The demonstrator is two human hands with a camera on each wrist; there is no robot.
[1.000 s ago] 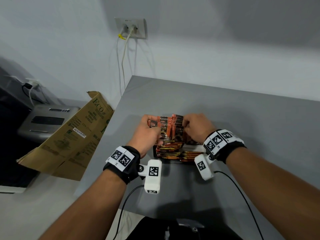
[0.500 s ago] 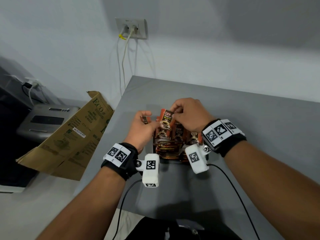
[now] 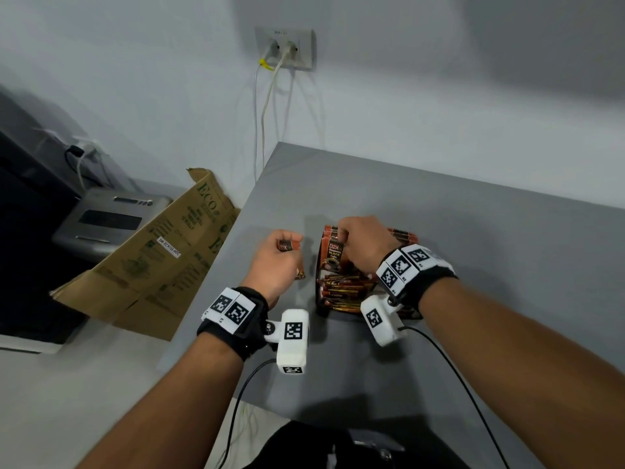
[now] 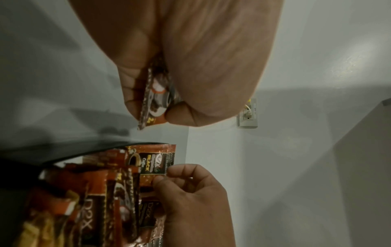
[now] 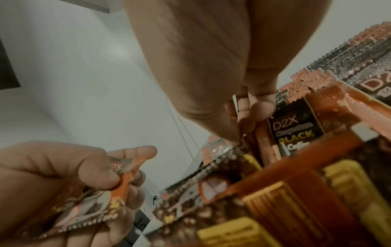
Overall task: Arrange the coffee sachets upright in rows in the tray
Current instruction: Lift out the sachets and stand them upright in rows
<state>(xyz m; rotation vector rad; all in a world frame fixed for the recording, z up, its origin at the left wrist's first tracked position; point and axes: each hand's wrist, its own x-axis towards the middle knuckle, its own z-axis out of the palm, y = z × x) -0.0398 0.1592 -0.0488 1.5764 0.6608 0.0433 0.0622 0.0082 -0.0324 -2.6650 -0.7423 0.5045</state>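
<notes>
In the middle of the head view, the left hand (image 3: 275, 262) has its fingers curled round one coffee sachet (image 3: 288, 246), held over the grey table (image 3: 490, 282) just left of the dark tray (image 3: 324, 308). The right hand (image 3: 367, 247) pinches the top of an upright sachet (image 3: 334, 255) in the tray; its label reads "D2X BLACK Coffee". More sachets (image 3: 341, 292) lie flat near the tray's front edge. The table's left edge is close to the left hand, and bare grey table lies to the right of the tray. At the left of the frame leans a brown cardboard box (image 3: 152, 265) printed "ECO".
</notes>
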